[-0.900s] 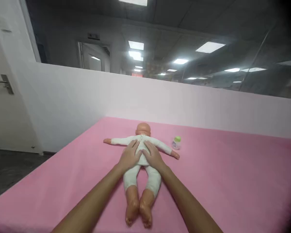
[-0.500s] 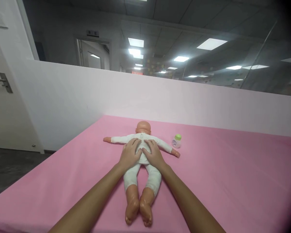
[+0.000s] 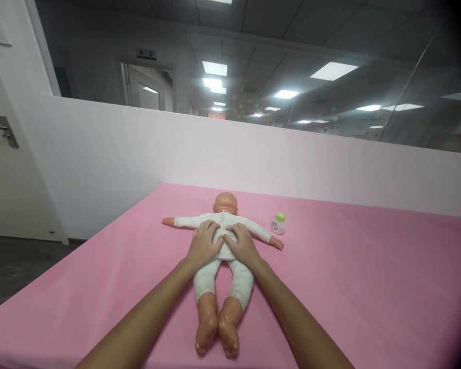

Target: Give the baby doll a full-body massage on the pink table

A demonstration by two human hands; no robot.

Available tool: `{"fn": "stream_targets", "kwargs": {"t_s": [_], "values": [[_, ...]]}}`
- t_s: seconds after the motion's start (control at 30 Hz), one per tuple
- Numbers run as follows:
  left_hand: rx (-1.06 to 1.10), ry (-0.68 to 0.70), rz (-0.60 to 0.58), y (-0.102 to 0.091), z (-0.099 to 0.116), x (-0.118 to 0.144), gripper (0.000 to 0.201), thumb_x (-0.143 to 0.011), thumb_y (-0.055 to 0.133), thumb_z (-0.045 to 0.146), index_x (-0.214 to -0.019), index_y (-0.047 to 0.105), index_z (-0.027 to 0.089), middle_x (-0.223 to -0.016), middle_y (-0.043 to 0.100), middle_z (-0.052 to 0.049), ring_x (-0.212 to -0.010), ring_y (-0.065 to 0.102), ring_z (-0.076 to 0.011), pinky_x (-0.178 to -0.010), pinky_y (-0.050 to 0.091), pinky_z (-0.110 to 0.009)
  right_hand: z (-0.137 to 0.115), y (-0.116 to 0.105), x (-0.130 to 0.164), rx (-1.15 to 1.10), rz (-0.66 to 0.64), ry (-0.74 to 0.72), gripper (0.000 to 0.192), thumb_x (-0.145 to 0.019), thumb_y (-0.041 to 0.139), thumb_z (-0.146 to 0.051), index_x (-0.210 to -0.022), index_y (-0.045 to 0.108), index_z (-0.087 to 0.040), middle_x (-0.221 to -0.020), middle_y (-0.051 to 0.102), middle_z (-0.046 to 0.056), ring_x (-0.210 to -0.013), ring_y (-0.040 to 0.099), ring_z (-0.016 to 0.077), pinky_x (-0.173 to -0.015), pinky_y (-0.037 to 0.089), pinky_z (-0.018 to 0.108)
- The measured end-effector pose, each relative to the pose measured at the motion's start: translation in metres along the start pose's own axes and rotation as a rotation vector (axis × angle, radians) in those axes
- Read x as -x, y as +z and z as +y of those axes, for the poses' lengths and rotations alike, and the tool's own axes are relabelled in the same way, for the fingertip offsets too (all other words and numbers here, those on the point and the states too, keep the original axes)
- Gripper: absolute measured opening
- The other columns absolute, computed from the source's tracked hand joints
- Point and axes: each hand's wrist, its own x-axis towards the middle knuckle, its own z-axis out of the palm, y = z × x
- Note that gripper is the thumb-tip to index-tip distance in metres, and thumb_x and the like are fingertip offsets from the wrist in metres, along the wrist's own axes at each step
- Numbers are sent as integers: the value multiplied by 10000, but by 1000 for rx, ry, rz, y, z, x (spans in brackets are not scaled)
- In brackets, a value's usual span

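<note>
Centrally, both hands (image 3: 223, 245) flat on doll (image 3: 219, 279), bottle (image 3: 277, 224) near, pink mat (image 3: 349, 287) all around.

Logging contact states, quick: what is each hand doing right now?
Left hand: open, palm flat on the doll, gripping nothing.
Right hand: open, flat on the doll's torso beside the left.

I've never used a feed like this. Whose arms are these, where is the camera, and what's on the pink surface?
There is no machine here: the camera sits on a person's head, looking forward and down, so the two bare arms are their own. The left hand and right hand rest side by side, palms down, on the torso of a baby doll in white clothes, lying with arms spread on a pink mat. Neither hand grips anything. A small bottle with a green cap stands beside the doll's arm.
</note>
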Motion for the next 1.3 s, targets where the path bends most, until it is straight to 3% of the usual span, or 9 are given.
{"fn": "stream_targets", "kwargs": {"t_s": [0.1, 0.2, 0.3, 0.37, 0.47, 0.67, 0.73, 1.03, 1.3], "values": [[16, 16, -31, 3, -5, 0, 416, -906, 535, 289, -1304, 606, 194, -1408, 580, -112, -1338, 504, -297, -1141, 391, -496, -1, 0, 1, 3, -26, -8, 374, -922, 583, -355, -1266, 639, -220, -1341, 628, 93, -1281, 553, 272, -1124, 422, 476], [36, -17, -143, 7, -11, 0, 547, -966, 444, 325, -1491, 468, 175, -1595, 413, -107, -1505, 322, -296, -1241, 259, -515, 2, 1, 2, 20, -128, 21, 538, -968, 517, -398, -1463, 516, -186, -1573, 449, 101, -1482, 371, 273, -1243, 265, 488], [62, -42, -228, 10, -15, 0, 614, -999, 377, 346, -1580, 327, 155, -1669, 253, -90, -1566, 170, -268, -1279, 166, -503, 6, 1, 1, 23, -213, 45, 614, -995, 469, -438, -1543, 413, -168, -1651, 306, 86, -1549, 241, 258, -1278, 166, 490], [80, -55, -243, 10, -15, 0, 614, -1006, 358, 346, -1587, 313, 153, -1676, 218, -85, -1569, 152, -257, -1282, 161, -492, 7, 1, 0, 17, -229, 48, 619, -999, 464, -456, -1547, 408, -173, -1650, 301, 79, -1554, 228, 252, -1282, 147, 486], [97, -84, -237, 8, -11, 0, 584, -1016, 343, 355, -1558, 378, 141, -1654, 280, -97, -1555, 210, -259, -1274, 203, -481, 6, -1, 0, -5, -231, 52, 593, -997, 475, -474, -1514, 465, -185, -1613, 379, 81, -1540, 272, 256, -1276, 169, 490], [74, -76, -132, 6, -3, 0, 424, -988, 404, 286, -1330, 638, 194, -1476, 569, -87, -1447, 443, -273, -1187, 381, -466, -1, -4, -1, -33, -178, 26, 487, -989, 520, -456, -1380, 624, -185, -1477, 559, 106, -1479, 398, 286, -1238, 266, 518], [85, -80, -126, 7, -4, 0, 429, -982, 414, 281, -1341, 632, 191, -1480, 565, -86, -1449, 441, -272, -1188, 381, -472, -1, -3, -1, -32, -172, 33, 479, -989, 524, -451, -1377, 627, -190, -1472, 565, 104, -1478, 400, 289, -1237, 266, 533], [115, -87, -196, 13, -14, 1, 574, -1004, 383, 348, -1554, 398, 183, -1650, 289, -71, -1553, 215, -270, -1270, 203, -514, 5, 0, 1, -17, -227, 50, 578, -1012, 460, -461, -1531, 438, -210, -1647, 302, 74, -1554, 229, 258, -1273, 164, 520], [97, -94, -153, 6, -6, 0, 438, -987, 426, 326, -1353, 642, 223, -1489, 556, -74, -1449, 443, -272, -1175, 398, -467, 4, 0, 1, 6, -137, 64, 485, -978, 526, -450, -1373, 628, -187, -1452, 591, 115, -1411, 485, 285, -1185, 360, 490]]}}
